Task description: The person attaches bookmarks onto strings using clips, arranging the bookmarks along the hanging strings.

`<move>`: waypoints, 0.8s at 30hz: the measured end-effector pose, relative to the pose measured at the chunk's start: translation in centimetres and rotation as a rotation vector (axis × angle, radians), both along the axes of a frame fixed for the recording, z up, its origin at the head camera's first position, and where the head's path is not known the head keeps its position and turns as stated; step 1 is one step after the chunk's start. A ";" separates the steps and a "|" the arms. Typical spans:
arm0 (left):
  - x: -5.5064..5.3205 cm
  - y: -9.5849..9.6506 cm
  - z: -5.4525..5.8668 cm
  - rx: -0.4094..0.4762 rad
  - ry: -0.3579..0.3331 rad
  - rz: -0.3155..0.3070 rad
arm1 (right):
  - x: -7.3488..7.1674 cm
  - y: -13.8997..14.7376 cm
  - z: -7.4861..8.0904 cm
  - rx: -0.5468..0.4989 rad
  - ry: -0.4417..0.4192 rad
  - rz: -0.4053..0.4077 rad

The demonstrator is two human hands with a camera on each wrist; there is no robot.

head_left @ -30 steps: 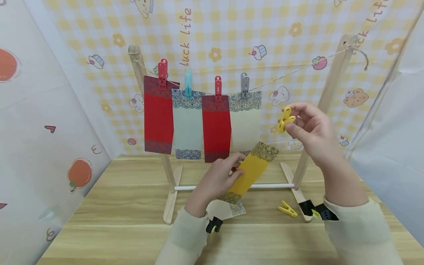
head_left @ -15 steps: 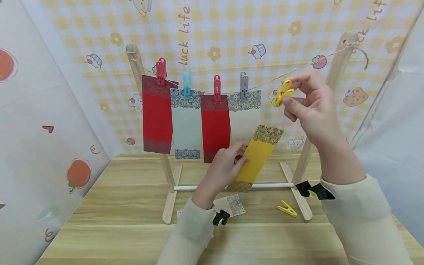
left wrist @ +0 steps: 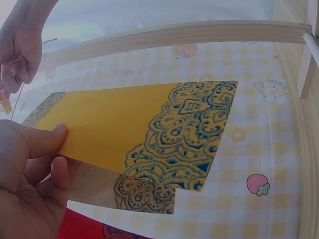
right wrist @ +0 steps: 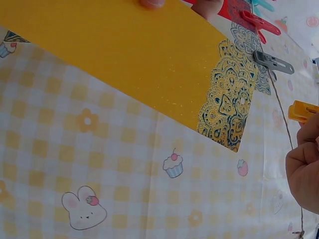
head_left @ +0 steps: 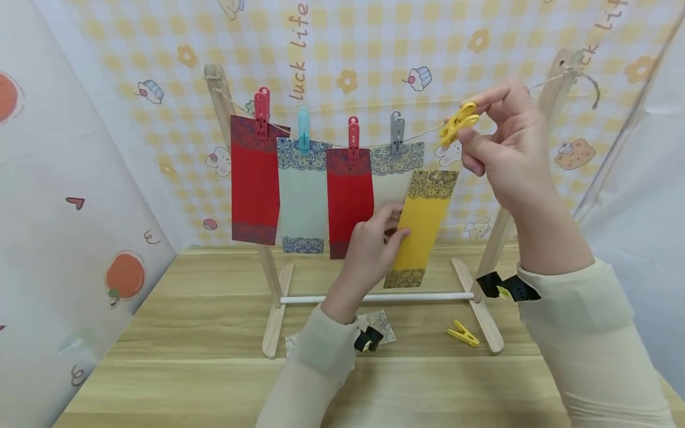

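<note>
My left hand (head_left: 370, 252) pinches a yellow paper card (head_left: 423, 229) by its left edge, thumb in front. Lace-patterned bands run along both ends of this card, and it leans slightly right just below the string (head_left: 369, 144). Up at the string, my right hand (head_left: 511, 145) holds a yellow clothespin (head_left: 458, 123) between thumb and fingers, its tip pointing down-left. To the left hang a red card (head_left: 254, 184), a pale green card (head_left: 302, 199), a second red card (head_left: 350, 205) and a cream card (head_left: 387, 187) partly hidden by the yellow one.
Red (head_left: 261, 113), light blue (head_left: 303, 131) and grey (head_left: 396, 134) clothespins grip the hanging cards. A wooden stand's right post (head_left: 559, 83) carries the string's end. Another yellow clothespin (head_left: 462, 333) lies on the table (head_left: 214, 380), and a patterned card (head_left: 381, 326) lies partly under the left sleeve.
The left hand has raised the yellow card up and right, turning it more upright. The right hand has lifted the yellow clothespin to the string's height.
</note>
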State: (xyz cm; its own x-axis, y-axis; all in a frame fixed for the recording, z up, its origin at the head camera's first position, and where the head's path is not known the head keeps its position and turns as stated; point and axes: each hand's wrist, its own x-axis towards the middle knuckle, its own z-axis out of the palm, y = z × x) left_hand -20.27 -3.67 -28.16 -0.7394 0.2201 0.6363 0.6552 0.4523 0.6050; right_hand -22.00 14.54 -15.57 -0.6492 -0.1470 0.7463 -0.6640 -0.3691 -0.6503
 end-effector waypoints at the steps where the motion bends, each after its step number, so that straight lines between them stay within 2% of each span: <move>1: -0.1 0.1 0.1 0.007 0.001 -0.002 | -0.1 0.0 0.1 -0.004 0.000 -0.003; 4: -0.3 0.3 0.3 0.022 0.002 -0.010 | -0.2 0.0 0.6 -0.019 -0.021 0.003; 10: -0.6 0.9 0.8 0.038 0.002 -0.007 | -0.5 -0.5 1.7 -0.007 -0.065 -0.041; 16: -0.9 1.3 1.0 0.050 0.008 -0.006 | -0.8 -0.5 2.2 0.059 -0.098 -0.086; 24: -1.3 1.4 1.2 0.072 0.026 -0.015 | -0.8 -0.2 2.1 0.150 -0.126 -0.093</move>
State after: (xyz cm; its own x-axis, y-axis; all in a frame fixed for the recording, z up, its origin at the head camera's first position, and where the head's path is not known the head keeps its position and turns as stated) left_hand -21.60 -2.23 -26.99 -0.7195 0.1839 0.6697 0.6774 0.3983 0.6184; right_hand -22.84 14.33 -13.44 -0.7516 -0.1851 0.6331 -0.6010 -0.2031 -0.7730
